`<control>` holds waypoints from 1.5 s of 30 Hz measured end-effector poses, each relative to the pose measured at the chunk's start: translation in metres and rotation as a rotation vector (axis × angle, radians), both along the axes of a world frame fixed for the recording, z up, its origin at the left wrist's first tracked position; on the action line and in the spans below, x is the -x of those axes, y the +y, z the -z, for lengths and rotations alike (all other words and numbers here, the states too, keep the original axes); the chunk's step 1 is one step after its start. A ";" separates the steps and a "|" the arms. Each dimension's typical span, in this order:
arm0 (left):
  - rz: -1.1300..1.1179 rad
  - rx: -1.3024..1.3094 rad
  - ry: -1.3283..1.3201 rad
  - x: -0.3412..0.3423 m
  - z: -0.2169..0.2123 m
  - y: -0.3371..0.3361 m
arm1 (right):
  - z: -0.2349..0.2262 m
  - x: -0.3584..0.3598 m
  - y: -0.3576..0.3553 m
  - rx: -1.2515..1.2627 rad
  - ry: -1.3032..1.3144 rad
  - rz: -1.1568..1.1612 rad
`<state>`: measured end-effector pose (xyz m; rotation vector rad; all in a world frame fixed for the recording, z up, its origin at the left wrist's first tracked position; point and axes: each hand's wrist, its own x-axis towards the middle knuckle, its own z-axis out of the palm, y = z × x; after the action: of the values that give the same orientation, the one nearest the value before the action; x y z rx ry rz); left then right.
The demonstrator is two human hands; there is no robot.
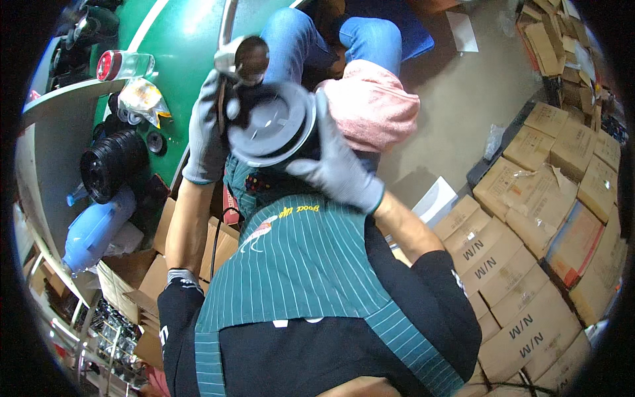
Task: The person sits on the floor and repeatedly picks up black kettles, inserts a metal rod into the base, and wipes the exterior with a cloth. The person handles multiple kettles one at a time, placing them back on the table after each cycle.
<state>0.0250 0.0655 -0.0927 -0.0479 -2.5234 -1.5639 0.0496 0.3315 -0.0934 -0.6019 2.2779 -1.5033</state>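
Note:
In front of my lap is a dark round, dish-shaped part (268, 124) with raised rings and a pale rim, its flat face tilted up toward me. My left hand (207, 132), in a grey glove, closes on its left side, fingers pointing up beside a shiny metal cylinder (243, 59). A metal pole (227, 23) runs up from near that cylinder; whether they join the round part I cannot tell. My right hand (340, 162), also gloved in grey, grips the right rim with its fingers along the edge and its thumb at the near side.
Left, a green tabletop (185, 40) carries a clear jar with a red lid (126, 65), a plastic bag (143, 99) and stacked black discs (112, 165). A blue bottle (99, 228) is below. Cardboard boxes (522, 291) fill the right. A pink cloth (370, 106) covers my knee.

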 end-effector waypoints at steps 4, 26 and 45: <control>-0.062 -0.459 -0.218 0.027 0.004 0.042 | 0.025 0.057 0.040 0.333 -0.178 0.004; 0.256 1.050 -0.204 0.039 -0.139 0.104 | 0.042 0.199 -0.034 0.798 -0.742 -0.143; 0.127 0.613 -0.143 0.031 -0.108 0.082 | 0.044 0.170 0.004 0.885 -0.646 -0.189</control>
<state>-0.0058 0.1479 0.0155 -0.1818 -3.0668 -0.7912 -0.1203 0.3355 -0.1377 -0.4203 1.0027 -2.1663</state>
